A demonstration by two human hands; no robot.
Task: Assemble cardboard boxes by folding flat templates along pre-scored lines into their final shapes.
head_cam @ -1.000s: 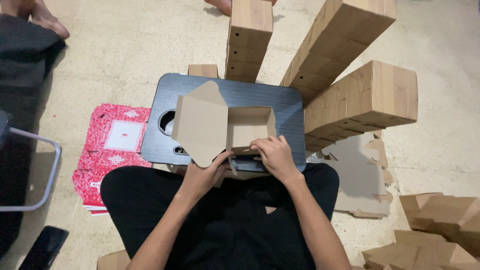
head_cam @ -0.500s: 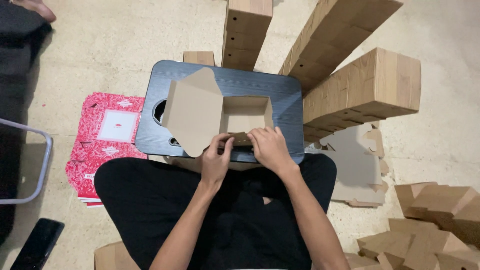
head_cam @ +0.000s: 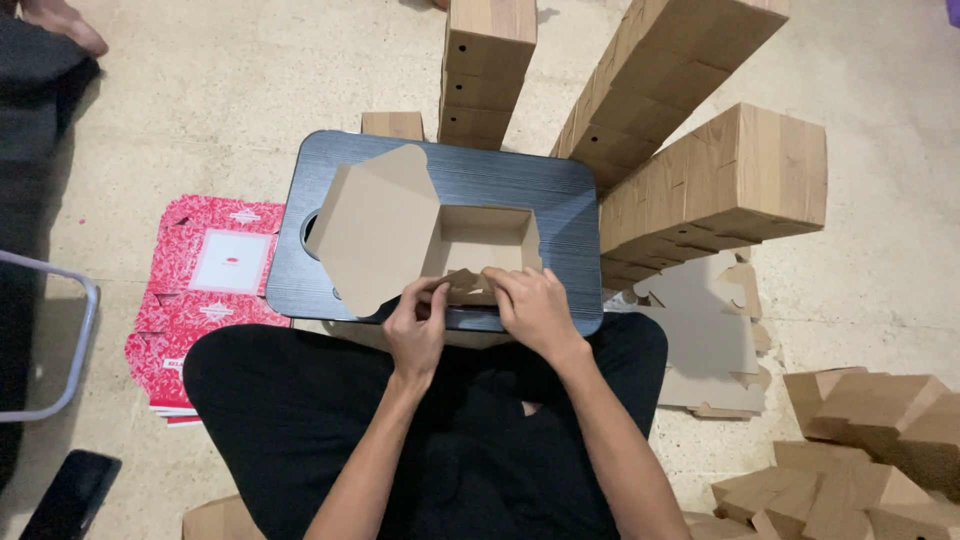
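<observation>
A brown cardboard box (head_cam: 478, 240) stands open on a small dark lap table (head_cam: 560, 190), its lid flap (head_cam: 375, 225) folded out to the left. My left hand (head_cam: 418, 330) pinches the box's near flap at its left end. My right hand (head_cam: 535, 310) grips the same near wall from the right, fingers curled over the edge. Both hands touch the box at the table's front edge, above my black-clothed lap.
Long stacks of folded brown boxes (head_cam: 715, 185) (head_cam: 490, 65) (head_cam: 665, 70) fan out behind the table. Flat cardboard blanks (head_cam: 710, 345) lie right, loose boxes (head_cam: 860, 450) at bottom right. Red printed flats (head_cam: 205, 290) lie left, a metal frame (head_cam: 60, 340) and phone (head_cam: 70, 495) beyond them. Another person's foot (head_cam: 60, 20) shows top left.
The box has been turned slightly and pulled nearer. Both hands have shifted onto its near flap, the left thumb and fingers now pinching it.
</observation>
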